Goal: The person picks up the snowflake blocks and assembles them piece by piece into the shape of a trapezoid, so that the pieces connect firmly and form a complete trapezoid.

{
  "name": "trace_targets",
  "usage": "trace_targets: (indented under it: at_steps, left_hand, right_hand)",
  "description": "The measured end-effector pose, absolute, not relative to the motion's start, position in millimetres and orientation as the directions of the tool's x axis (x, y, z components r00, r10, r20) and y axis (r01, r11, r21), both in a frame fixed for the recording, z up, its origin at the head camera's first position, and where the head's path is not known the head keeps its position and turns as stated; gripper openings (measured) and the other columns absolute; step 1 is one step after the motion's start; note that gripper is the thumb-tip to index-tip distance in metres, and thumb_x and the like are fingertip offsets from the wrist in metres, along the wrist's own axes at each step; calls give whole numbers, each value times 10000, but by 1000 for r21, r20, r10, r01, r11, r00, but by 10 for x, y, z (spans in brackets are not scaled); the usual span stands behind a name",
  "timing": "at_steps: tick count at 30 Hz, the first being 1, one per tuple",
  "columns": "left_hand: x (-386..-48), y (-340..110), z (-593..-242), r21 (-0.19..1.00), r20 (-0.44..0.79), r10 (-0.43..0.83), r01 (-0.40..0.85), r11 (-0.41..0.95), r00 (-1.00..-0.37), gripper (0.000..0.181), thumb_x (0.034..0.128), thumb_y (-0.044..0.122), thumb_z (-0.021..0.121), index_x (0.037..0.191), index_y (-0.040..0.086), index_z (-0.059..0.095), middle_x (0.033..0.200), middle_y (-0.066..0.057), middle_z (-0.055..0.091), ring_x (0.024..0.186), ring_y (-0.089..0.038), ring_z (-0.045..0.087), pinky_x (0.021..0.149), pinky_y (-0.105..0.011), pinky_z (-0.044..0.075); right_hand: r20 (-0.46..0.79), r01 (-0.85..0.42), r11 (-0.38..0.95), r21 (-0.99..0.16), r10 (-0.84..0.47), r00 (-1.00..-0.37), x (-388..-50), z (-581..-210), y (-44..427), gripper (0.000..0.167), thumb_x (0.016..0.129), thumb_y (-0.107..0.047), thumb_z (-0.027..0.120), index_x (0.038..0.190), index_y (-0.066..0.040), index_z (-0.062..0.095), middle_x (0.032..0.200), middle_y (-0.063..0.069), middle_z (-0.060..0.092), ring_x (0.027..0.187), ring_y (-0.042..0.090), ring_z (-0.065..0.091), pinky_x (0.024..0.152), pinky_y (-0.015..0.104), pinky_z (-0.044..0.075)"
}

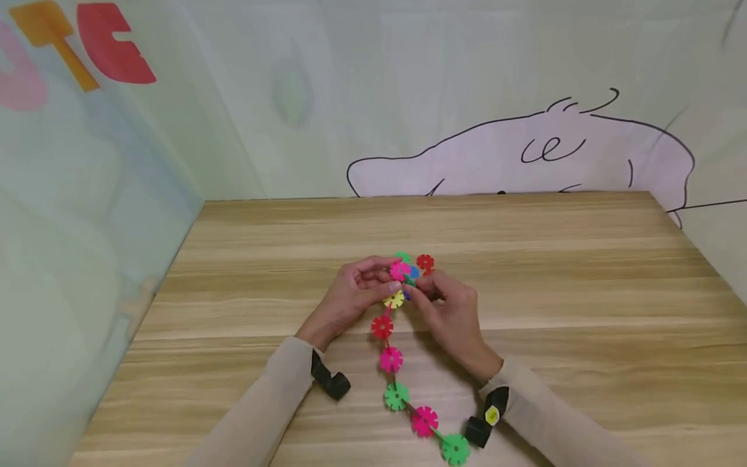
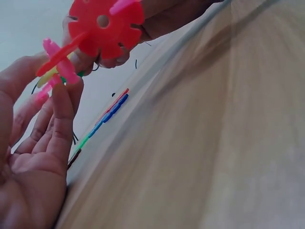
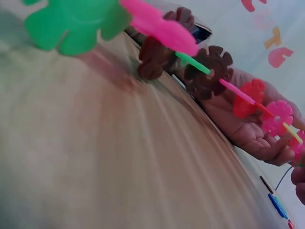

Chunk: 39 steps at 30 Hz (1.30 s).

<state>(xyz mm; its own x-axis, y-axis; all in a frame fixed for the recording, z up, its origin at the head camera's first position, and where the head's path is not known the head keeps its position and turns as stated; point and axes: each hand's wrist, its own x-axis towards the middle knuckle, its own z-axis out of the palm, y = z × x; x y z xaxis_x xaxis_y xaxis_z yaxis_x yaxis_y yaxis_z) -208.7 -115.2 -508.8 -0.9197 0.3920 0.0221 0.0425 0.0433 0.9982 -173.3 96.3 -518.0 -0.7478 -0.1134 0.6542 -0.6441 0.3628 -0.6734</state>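
A chain of notched plastic discs runs from both hands toward the table's near edge, with a red disc (image 1: 382, 327), a pink disc (image 1: 391, 359) and a green disc (image 1: 454, 449) at its near end. My left hand (image 1: 356, 292) pinches the chain's far end by a yellow disc (image 1: 393, 299) and a pink disc (image 1: 400, 270). Close against it, my right hand (image 1: 452, 311) pinches a small green disc (image 1: 410, 281) at that end. The left wrist view shows a red disc (image 2: 105, 28) near the left hand (image 2: 43, 138). Brown discs (image 3: 209, 72) show in the right wrist view.
Loose discs lie on the wooden table (image 1: 245, 259) just beyond the hands, among them a red one (image 1: 425, 261) and a blue one (image 1: 414, 272). A printed cloth backdrop (image 1: 245, 97) stands behind the table and on its left.
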Motion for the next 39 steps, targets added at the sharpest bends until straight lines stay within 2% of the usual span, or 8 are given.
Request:
trace_targets:
  at_steps: [5, 8, 12, 18, 24, 29, 35, 39]
  left_hand:
    - [-2119, -1204, -5094, 998, 12, 346, 31, 51, -938, 443, 1012, 185, 747, 1449, 188, 676, 1093, -3, 700, 899, -111, 669, 782, -187, 565]
    - [-2158, -1251, -5103, 999, 25, 263, 19, -26, -965, 455, 1016, 150, 720, 1466, 149, 653, 1077, 26, 664, 913, -99, 618, 763, -173, 529]
    - [-2205, -1283, -5102, 989, 47, 143, 26, -148, -989, 465, 1012, 93, 699, 1472, 94, 627, 1030, 63, 648, 944, -83, 604, 766, -164, 505]
    - [-2220, -1246, -5088, 985, 55, 46, 46, -166, -997, 471, 997, 94, 733, 1452, 81, 614, 972, 106, 689, 918, -79, 639, 811, -169, 552]
    - [-2211, -1209, -5101, 994, 56, 60, 50, -100, -997, 454, 953, 89, 791, 1378, 117, 631, 1033, 57, 718, 910, -89, 692, 849, -189, 595]
    - [-2195, -1237, -5106, 999, 50, 150, 48, -21, -987, 435, 936, 97, 802, 1332, 108, 623, 1113, 16, 707, 932, -89, 733, 853, -203, 604]
    - [-2184, -1281, -5092, 998, 61, 209, 56, -27, -976, 433, 946, 76, 796, 1333, 92, 603, 1111, -6, 699, 935, -98, 748, 871, -219, 622]
    - [-2184, -1309, -5078, 998, 66, 212, 63, -23, -975, 439, 951, 74, 789, 1340, 89, 587, 1116, -4, 704, 937, -91, 746, 871, -213, 622]
  right_hand:
    - [624, -630, 327, -705, -136, -769, -1776, -5168, 1122, 91, 947, -31, 803, 1030, -53, 773, 877, 62, 793, 707, 119, 694, 708, 176, 581]
    - [616, -607, 331, -723, -90, -783, -1823, -5171, 1258, 62, 994, -24, 741, 1049, -10, 767, 874, 108, 794, 687, 179, 694, 680, 165, 560]
    - [567, -535, 394, -747, -41, -823, -1912, -5166, 1424, 77, 1023, -55, 713, 1051, -5, 763, 845, 120, 774, 685, 211, 674, 650, 143, 528]
    - [443, -427, 511, -746, -98, -891, -2025, -5140, 1566, 137, 1005, -96, 744, 1129, -42, 766, 929, 118, 791, 773, 174, 690, 704, 162, 539]
    - [301, -368, 614, -698, -215, -929, -2091, -5137, 1566, 350, 955, -180, 827, 1270, -74, 717, 1057, 103, 773, 874, 195, 668, 792, 287, 556]
    - [278, -382, 630, -676, -261, -924, -2129, -5139, 1519, 414, 931, -139, 839, 1307, -60, 686, 1149, 124, 762, 1020, 270, 698, 903, 409, 574]
    - [306, -394, 576, -716, -248, -919, -2116, -5138, 1493, 396, 927, -31, 813, 1295, -80, 674, 1065, 105, 741, 907, 213, 660, 802, 272, 547]
    - [292, -360, 532, -766, -211, -933, -2112, -5128, 1481, 341, 941, -36, 803, 1256, -106, 695, 1024, 105, 769, 857, 196, 676, 767, 232, 544]
